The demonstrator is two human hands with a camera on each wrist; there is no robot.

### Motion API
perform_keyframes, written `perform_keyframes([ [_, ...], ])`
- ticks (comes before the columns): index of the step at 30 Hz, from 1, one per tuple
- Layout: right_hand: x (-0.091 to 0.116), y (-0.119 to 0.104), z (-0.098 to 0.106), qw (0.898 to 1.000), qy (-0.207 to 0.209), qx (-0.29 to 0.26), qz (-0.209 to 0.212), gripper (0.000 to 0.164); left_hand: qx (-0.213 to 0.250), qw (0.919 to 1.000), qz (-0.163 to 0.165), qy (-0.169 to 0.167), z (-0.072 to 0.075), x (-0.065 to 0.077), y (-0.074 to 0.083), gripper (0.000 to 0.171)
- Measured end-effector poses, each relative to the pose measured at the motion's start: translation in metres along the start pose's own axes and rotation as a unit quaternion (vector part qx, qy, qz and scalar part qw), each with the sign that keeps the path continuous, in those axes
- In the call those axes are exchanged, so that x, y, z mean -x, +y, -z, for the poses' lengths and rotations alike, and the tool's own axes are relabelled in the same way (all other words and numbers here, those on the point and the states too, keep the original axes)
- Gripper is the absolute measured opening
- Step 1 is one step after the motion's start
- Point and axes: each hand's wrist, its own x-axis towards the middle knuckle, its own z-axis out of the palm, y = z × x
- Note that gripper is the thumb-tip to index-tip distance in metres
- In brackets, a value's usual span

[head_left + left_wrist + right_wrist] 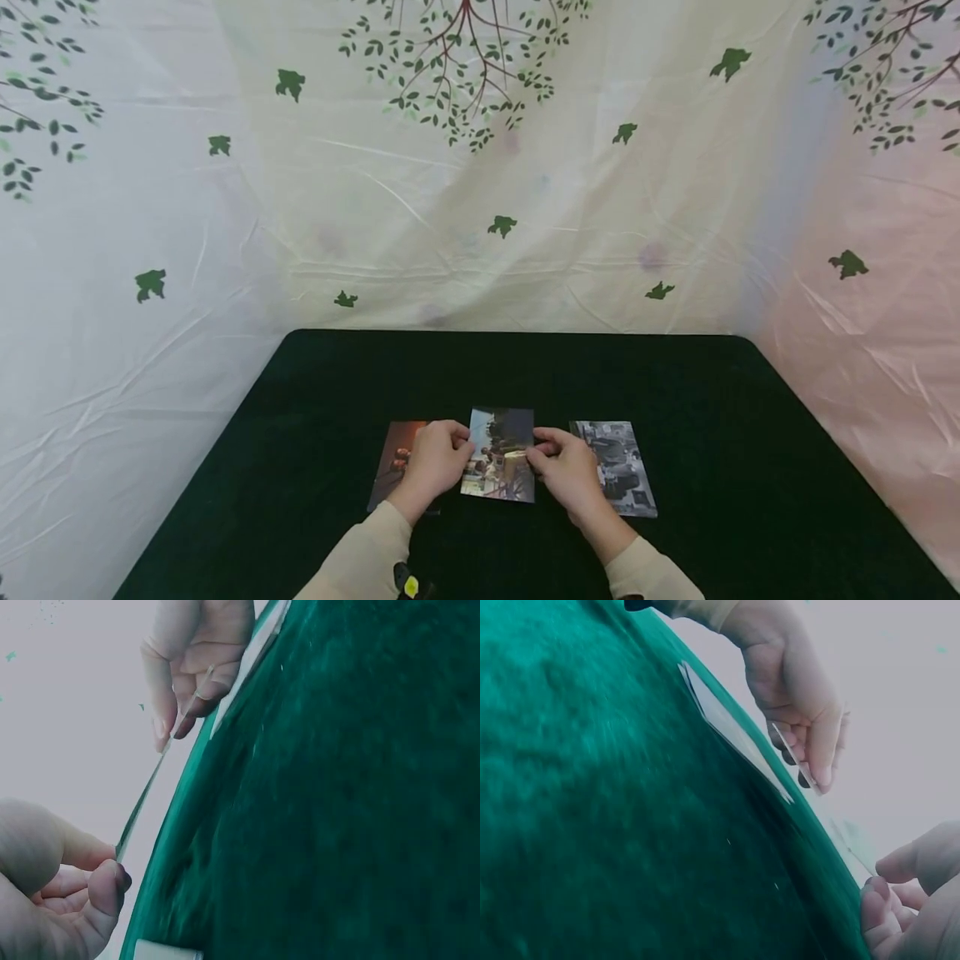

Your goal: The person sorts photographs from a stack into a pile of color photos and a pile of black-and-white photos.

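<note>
A postcard-sized picture print (498, 457) with a street-like scene is held between the hands in the middle of the head view. My left hand (435, 463) pinches its left edge between thumb and fingers. On the opposite edge, my right hand (572, 472) pinches it the same way. The wrist views show the print (137, 814) nearly edge-on, raised over the cloth. Under my left hand lies a reddish dark print (388, 471), partly hidden by it. A black-and-white print (624, 468) lies flat beside my right hand, which covers its left edge slightly.
A dark green cloth covers the table (480, 367), whose far corners are rounded. Behind and at both sides hangs a pale curtain (420, 250) printed with branches and green leaf or bird shapes. Both forearms wear cream sleeves (363, 554), with a dark wrist device (408, 581) near the left one.
</note>
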Motion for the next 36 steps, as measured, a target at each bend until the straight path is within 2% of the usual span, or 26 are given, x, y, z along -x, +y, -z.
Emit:
perform_keyframes([
  [4,0.002,-0.006,-0.010,1.000,-0.008,-0.010,0.012,0.034,-0.010,0.9999,0.005,-0.004,0.011,0.002,-0.009,0.013],
  [10,0.005,-0.012,-0.033,0.999,-0.022,0.006,0.045,0.033,-0.013,0.9995,0.027,-0.005,0.033,0.008,-0.028,0.011],
  [15,0.008,-0.015,-0.054,0.996,-0.032,0.011,0.078,0.032,0.005,0.9986,0.052,-0.006,0.050,0.013,-0.045,0.012],
  [19,0.010,-0.018,-0.069,0.996,-0.030,0.011,0.088,0.025,0.026,0.9965,0.079,-0.011,0.061,0.017,-0.056,0.013],
  [23,0.009,-0.023,-0.082,0.996,-0.024,0.011,0.091,0.019,0.038,0.9944,0.097,-0.015,0.070,0.021,-0.066,0.016],
  [31,0.009,-0.031,-0.098,0.994,-0.030,0.024,0.099,0.019,0.061,0.9908,0.118,-0.024,0.082,0.021,-0.086,0.017],
  [36,0.008,-0.030,-0.102,0.993,-0.035,0.037,0.105,0.020,0.063,0.9913,0.112,-0.026,0.085,0.019,-0.090,0.018],
])
